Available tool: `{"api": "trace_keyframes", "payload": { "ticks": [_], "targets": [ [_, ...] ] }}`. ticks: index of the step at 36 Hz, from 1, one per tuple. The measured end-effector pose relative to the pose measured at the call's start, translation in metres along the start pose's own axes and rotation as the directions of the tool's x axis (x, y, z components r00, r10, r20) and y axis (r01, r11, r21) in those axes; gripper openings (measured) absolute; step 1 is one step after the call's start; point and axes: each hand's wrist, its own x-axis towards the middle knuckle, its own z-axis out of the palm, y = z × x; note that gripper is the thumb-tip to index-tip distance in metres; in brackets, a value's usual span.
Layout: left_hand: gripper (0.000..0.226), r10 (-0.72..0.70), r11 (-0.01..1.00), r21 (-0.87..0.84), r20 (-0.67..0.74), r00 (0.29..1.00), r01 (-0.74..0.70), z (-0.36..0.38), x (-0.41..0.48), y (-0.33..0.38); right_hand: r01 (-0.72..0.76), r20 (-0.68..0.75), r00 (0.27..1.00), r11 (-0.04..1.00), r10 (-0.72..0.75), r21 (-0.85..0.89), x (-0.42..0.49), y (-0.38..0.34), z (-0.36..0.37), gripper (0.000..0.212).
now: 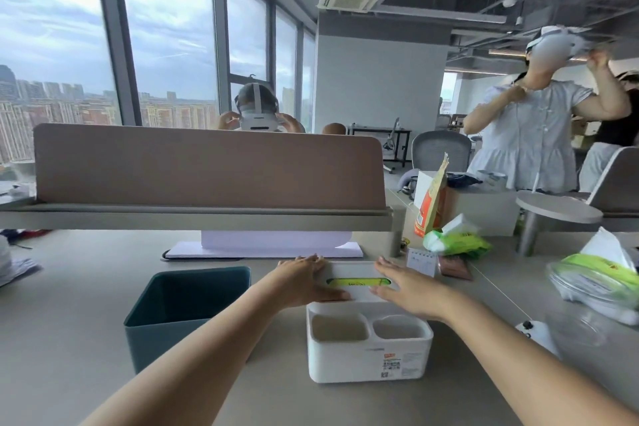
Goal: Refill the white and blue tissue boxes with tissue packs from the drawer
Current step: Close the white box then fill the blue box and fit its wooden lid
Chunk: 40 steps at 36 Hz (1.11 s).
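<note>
I see both hands flat on the lid [356, 275] of the white box [370, 346], which sits on the desk [69, 339] near its front edge, a little right of the middle. The left hand [307, 282] lies on the lid's left end, fingers straight and spread, palm down, thumb along the near edge; it grips nothing. The right hand [403, 287] lies on the lid's right end in the same way, fingers extended and slightly apart, pressing flat with nothing closed in them. Between the two hands the lid's slot shows a strip of green pack [356, 283] inside the box. The near half of the white box has two open compartments, side by side, and a label on its front wall. Just left of it, apart from it, stands the blue box [183, 315], lidless and open at the top; I cannot tell what is inside. Toward the desk's right edge lies a loose green-and-white tissue pack [598, 282] with a tissue sticking up. Another green pack [456, 243] lies farther back, right of the white box, near an orange bag [432, 204] that stands upright. A small calendar [422, 261] stands just beside the right hand's fingertips. A brown divider [207, 166] runs along the desk's far edge. Behind the divider a person [257, 111] wears a headset, and another person [532, 135] stands at the right.
</note>
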Motion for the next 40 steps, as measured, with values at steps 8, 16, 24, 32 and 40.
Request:
{"api": "trace_keyframes", "payload": {
  "ticks": [8,16,24,32,40],
  "targets": [
    [0.086,-0.053,0.984,-0.177,-0.104,0.993,0.034,-0.002,-0.013,-0.006,-0.092,-0.14,0.988,0.983,0.07,-0.16,-0.026,-0.043,-0.019,0.053],
    [0.04,-0.074,0.937,-0.343,-0.368,0.927,-0.061,-0.039,-0.08,-0.047,0.113,-0.362,0.925,0.993,-0.112,-0.018,-0.04,-0.127,-0.029,0.035],
    [0.035,-0.199,0.97,-0.228,-0.538,0.819,0.086,-0.103,-0.19,-0.131,0.406,-0.364,0.857,0.913,-0.364,0.044,-0.037,-0.264,0.0,0.042],
    [0.05,-0.421,0.907,-0.242,-0.467,0.778,0.345,-0.116,-0.322,-0.233,0.557,-0.186,0.828,0.817,-0.529,0.152,-0.035,-0.381,0.053,0.045],
    [0.071,-0.686,0.726,-0.372,-0.319,0.654,0.579,-0.085,-0.419,-0.284,0.588,0.094,0.782,0.779,-0.616,0.217,-0.045,-0.47,0.125,0.069]
  ]
}}
